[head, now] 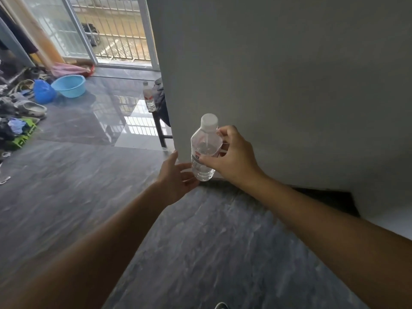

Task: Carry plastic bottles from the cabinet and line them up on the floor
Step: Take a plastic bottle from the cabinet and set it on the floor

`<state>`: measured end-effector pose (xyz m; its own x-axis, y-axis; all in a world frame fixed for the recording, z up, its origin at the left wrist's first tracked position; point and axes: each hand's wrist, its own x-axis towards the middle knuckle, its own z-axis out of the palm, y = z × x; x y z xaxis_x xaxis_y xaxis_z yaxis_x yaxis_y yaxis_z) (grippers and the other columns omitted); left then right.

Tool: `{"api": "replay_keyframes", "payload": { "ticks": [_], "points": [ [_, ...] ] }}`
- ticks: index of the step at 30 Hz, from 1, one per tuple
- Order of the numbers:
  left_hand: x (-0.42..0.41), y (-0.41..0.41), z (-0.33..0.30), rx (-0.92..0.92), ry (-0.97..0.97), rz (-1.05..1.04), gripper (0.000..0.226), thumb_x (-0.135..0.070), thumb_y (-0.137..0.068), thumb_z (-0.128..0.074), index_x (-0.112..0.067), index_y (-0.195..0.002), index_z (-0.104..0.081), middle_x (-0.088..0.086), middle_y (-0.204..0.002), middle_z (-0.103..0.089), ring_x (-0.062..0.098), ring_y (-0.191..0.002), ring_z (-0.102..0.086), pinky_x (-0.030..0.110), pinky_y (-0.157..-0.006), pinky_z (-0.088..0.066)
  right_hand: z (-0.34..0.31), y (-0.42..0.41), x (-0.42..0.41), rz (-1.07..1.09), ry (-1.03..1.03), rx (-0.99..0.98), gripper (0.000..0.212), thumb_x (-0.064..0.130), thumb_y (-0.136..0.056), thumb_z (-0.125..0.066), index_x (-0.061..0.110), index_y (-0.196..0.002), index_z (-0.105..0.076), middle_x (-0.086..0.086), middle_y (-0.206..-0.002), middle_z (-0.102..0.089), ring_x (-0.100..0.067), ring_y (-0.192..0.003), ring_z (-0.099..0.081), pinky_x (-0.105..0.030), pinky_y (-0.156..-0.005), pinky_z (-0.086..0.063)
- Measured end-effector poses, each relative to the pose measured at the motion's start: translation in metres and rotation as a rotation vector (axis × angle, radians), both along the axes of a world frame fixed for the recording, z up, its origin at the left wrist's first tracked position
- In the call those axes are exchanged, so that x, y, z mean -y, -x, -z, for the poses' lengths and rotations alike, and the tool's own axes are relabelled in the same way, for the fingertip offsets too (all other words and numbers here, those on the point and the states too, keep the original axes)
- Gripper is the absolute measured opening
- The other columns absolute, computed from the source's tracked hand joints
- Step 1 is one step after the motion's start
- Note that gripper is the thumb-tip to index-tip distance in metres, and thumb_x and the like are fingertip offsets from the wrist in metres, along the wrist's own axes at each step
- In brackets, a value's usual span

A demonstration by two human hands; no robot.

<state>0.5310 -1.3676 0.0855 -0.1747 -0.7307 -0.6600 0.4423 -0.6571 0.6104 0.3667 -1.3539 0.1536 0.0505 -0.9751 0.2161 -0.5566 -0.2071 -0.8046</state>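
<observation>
A clear plastic bottle with a white cap and a red-and-white label stands upright in the air, close to the corner of a grey wall. My right hand grips it around the middle, thumb in front and fingers behind. My left hand reaches in from the left with straight fingers, its fingertips at the bottle's base. A second bottle of the same kind stands on a dark stool further back, beside the wall's edge.
The floor is glossy dark grey tile. At the far left lie a blue basin, a blue bag, shoes and heaped clothes. A sliding glass door with bars stands at the back. A dark gap opens under the wall.
</observation>
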Motion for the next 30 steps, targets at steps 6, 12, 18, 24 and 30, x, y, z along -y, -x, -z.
{"api": "replay_keyframes", "payload": {
  "ticks": [6, 12, 18, 24, 30],
  "points": [
    [0.03, 0.004, 0.048, -0.014, -0.032, -0.037, 0.066, -0.06, -0.088, -0.043, 0.002, -0.104, -0.062, 0.023, -0.091, -0.071, 0.034, -0.097, -0.063, 0.04, -0.084, -0.053, 0.049, 0.003, 0.031, 0.004, -0.039, 0.017, 0.065, 0.045, -0.06, -0.087, 0.023, -0.11, -0.051, 0.011, -0.104, -0.065, -0.008, -0.091, -0.065, -0.019, -0.075, -0.055],
    [0.063, 0.004, 0.115, 0.002, -0.038, 0.019, 0.066, -0.057, -0.092, -0.037, 0.003, -0.096, -0.063, 0.023, -0.093, -0.067, 0.033, -0.094, -0.061, 0.039, -0.09, -0.048, 0.125, -0.001, 0.056, 0.028, -0.076, 0.041, 0.061, 0.042, -0.061, -0.087, 0.027, -0.107, -0.05, 0.012, -0.105, -0.066, -0.004, -0.09, -0.064, 0.001, -0.068, -0.044],
    [0.087, 0.003, 0.209, 0.01, -0.064, 0.043, 0.063, -0.052, -0.095, -0.035, 0.004, -0.111, -0.056, 0.023, -0.106, -0.057, 0.032, -0.096, -0.056, 0.039, -0.095, -0.044, 0.221, -0.01, 0.078, 0.077, -0.114, 0.026, 0.059, 0.039, -0.061, -0.087, 0.024, -0.106, -0.052, 0.01, -0.1, -0.068, -0.006, -0.086, -0.066, -0.022, -0.074, -0.056],
    [0.108, -0.008, 0.33, 0.01, -0.124, 0.047, 0.061, -0.055, -0.093, -0.037, 0.002, -0.103, -0.06, 0.02, -0.095, -0.06, 0.031, -0.089, -0.059, 0.037, -0.089, -0.047, 0.336, -0.019, 0.096, 0.115, -0.153, 0.026, 0.055, 0.031, -0.06, -0.086, 0.02, -0.103, -0.053, 0.007, -0.093, -0.069, -0.01, -0.08, -0.066, -0.038, -0.074, -0.056],
    [0.12, -0.018, 0.463, 0.026, -0.154, 0.099, 0.065, -0.058, -0.092, -0.037, 0.001, -0.106, -0.061, 0.021, -0.097, -0.063, 0.03, -0.093, -0.061, 0.036, -0.082, -0.049, 0.46, -0.029, 0.105, 0.11, -0.193, 0.012, 0.053, 0.033, -0.062, -0.085, 0.023, -0.103, -0.053, 0.009, -0.094, -0.068, -0.008, -0.084, -0.065, -0.036, -0.075, -0.056]
  ]
}}
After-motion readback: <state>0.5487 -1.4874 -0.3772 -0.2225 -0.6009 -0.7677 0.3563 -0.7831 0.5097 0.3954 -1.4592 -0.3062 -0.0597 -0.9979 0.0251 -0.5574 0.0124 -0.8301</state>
